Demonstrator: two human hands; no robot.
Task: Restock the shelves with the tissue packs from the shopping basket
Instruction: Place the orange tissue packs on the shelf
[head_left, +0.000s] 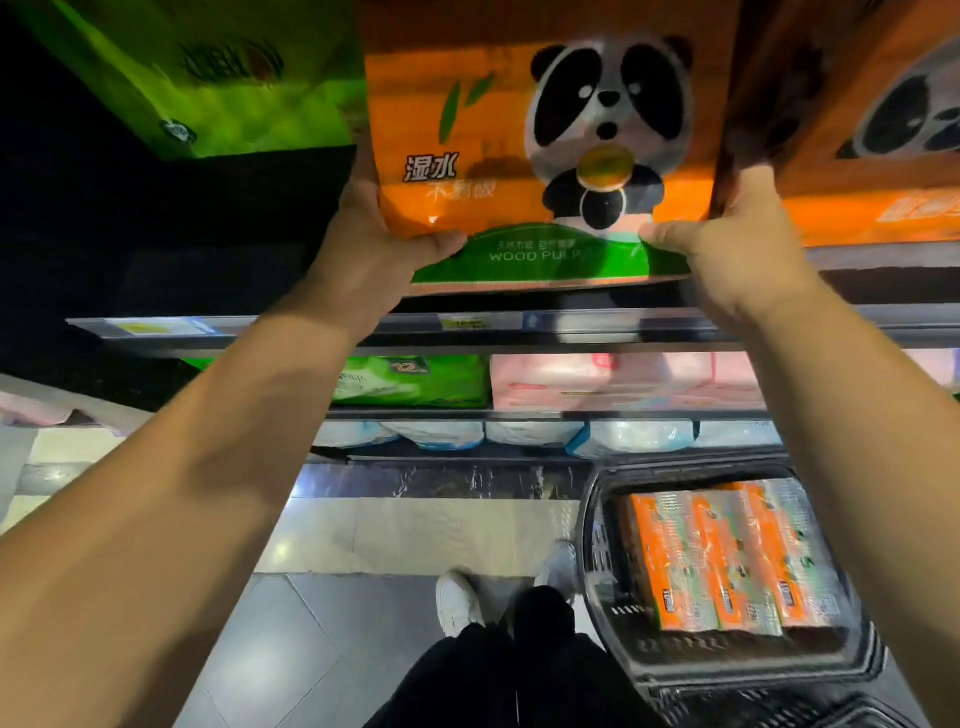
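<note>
Tissue pack in orange plastic wrap with a panda picture (535, 130), raised at top-shelf height, just right of a green plastic-wrapped pack (234, 83) and just left of a second orange panda-printed pack (857, 130). Gripped at the lower left corner by left hand (374, 244), thumb across the front, fingers hidden behind the side. Gripped at the lower right corner by right hand (727, 244), thumb on the green band along the bottom, fingers tucked between this pack and its orange neighbour. Lower edge just above grey metal shelf rail (519, 325) with price labels; cannot tell whether resting on the shelf or held clear of it.

Below, on the next shelf: green tissue pack (410, 382) beside pink packs (623, 382); under those, a row of white-and-blue packs (519, 434).

Down on pale tiled floor (415, 535), at the right, black plastic shopping basket (592, 545) holding a bundle of orange tissue packs (727, 556), lying flat. Near the basket, white shoes (457, 605) and dark trousers (519, 665).
</note>
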